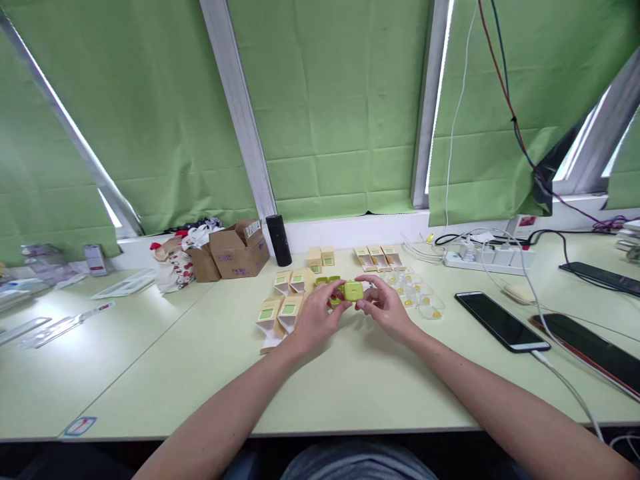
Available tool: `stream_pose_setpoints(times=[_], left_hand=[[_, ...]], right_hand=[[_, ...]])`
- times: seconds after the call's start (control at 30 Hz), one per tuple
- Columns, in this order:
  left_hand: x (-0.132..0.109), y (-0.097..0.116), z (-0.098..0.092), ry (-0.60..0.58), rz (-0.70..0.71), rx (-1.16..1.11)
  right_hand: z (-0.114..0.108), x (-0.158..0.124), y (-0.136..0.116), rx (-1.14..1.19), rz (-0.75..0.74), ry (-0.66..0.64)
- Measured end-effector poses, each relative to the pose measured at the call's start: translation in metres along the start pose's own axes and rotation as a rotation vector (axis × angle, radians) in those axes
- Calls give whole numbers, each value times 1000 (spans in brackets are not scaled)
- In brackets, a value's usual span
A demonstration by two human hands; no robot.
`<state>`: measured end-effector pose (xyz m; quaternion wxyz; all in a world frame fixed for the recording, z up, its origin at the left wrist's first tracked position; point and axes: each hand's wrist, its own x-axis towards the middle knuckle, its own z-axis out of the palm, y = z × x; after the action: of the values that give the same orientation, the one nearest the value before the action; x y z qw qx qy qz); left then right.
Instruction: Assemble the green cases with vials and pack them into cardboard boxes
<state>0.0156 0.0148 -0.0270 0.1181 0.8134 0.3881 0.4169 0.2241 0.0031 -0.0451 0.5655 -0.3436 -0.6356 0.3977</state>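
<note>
My left hand (pixel 316 313) and my right hand (pixel 384 307) meet over the middle of the pale green table (pixel 150 373). Together they pinch a small lime-green case (pixel 353 291) between their fingertips, just above the tabletop. More green cases (pixel 327 281) lie right behind my left hand. Several small tan cartons with green labels (pixel 280 308) stand open to the left of my left hand. Clear plastic trays holding yellow bits (pixel 420 299) sit just beyond my right hand.
A brown cardboard box (pixel 239 248) and a black cylinder (pixel 279 240) stand at the back. More tan cartons (pixel 378 257) line the windowsill side. A black phone on a cable (pixel 501 321), a second dark device (pixel 590 347) and a white power strip (pixel 487 257) lie right.
</note>
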Motion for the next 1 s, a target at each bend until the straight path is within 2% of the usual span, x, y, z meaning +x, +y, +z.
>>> stream_pose_setpoints(times=[0.27,0.47,0.73,0.87,1.0], left_hand=[[0,-4,2,25,-19,-19],[0,-13,2,36,97,-10],[0,-8,1,74,215,84],[0,-3,0,69,323,147],[-1,1,-1,32,360,193]], right_hand=[[0,2,3,-8,25,7],[0,2,5,63,-6,-22],[-4,3,10,214,-6,-90],[-2,5,13,189,22,-61],[2,5,15,124,14,-11]])
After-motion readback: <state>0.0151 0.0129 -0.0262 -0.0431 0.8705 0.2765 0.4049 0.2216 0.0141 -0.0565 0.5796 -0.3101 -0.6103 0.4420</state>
